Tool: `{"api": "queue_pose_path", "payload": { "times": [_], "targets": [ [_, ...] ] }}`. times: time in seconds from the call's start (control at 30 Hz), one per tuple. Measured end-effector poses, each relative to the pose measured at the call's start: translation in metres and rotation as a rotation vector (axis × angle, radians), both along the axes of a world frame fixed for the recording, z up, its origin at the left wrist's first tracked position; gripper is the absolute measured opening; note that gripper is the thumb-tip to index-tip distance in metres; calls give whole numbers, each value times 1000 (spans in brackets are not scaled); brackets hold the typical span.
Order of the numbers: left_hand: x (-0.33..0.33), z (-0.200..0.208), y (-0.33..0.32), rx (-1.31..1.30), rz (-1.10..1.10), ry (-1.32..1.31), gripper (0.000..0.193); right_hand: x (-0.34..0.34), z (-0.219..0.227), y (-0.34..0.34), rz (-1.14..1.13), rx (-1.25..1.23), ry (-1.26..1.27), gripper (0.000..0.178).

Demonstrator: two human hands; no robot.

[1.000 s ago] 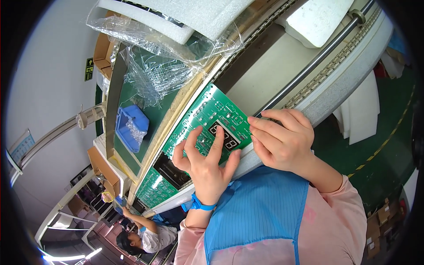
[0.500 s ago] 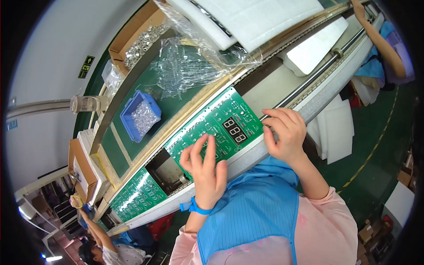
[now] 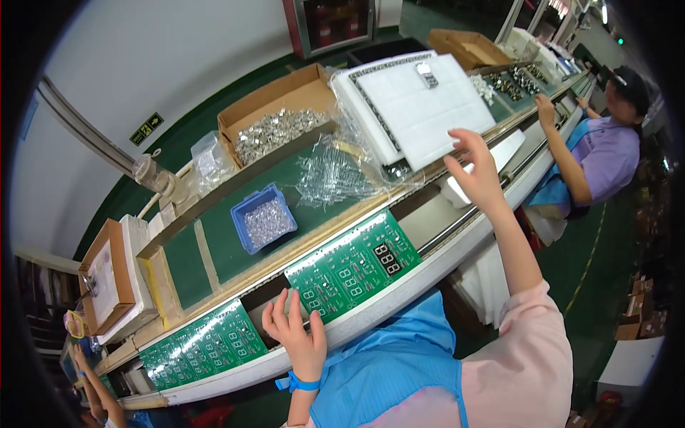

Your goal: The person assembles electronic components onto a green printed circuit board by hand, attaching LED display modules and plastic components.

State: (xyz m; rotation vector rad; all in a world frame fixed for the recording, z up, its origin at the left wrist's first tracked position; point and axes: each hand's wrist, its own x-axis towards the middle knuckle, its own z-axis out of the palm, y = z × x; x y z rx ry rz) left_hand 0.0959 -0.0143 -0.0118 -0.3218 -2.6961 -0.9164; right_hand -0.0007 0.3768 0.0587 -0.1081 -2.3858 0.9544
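Observation:
A green circuit board (image 3: 335, 274) lies on the conveyor rails before me, with a black three-digit display (image 3: 387, 258) at its right end and white digit outlines further left. Near the board's left end is my left hand (image 3: 298, 341), its fingers spread and nothing in them; whether a fingertip touches the board I cannot tell. My right hand (image 3: 477, 171) is raised beyond the board's right end, by the near edge of a white foam sheet (image 3: 449, 107). Its fingers are apart and hold nothing visible. A small display part (image 3: 427, 75) rests on top of the foam.
Another green board (image 3: 207, 346) lies further left on the rails. Behind them stand a blue bin (image 3: 251, 244) of small clear parts, crumpled clear plastic (image 3: 332, 171) and a cardboard box (image 3: 232, 118) of metallic pieces. Co-workers sit at the far right (image 3: 606, 153) and lower left.
My right hand has left the board's right end and risen toward the foam. My left hand has drawn back from over the board to its left end. The view has turned rightward.

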Motion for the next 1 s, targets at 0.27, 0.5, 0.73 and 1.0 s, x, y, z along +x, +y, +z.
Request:
{"api": "queue_pose_path", "payload": {
  "times": [0.27, 0.5, 0.73, 1.0],
  "targets": [
    [2, -3, -1, 9, 14, -2, 47, -157, -11, 60, -260, 72, -34, 47],
    [0, -1, 1, 11, 51, -32, 45, -193, -3, 33, -585, 189, -105, 44],
    [-1, -2, 0, 49, 40, -18, 42, -205, -3, 43, -622, 378, -252, 44],
    [-2, 0, -1, 57, 36, -18, 41, -208, -12, 20, -800, 449, -184, 39]
  ]
}}
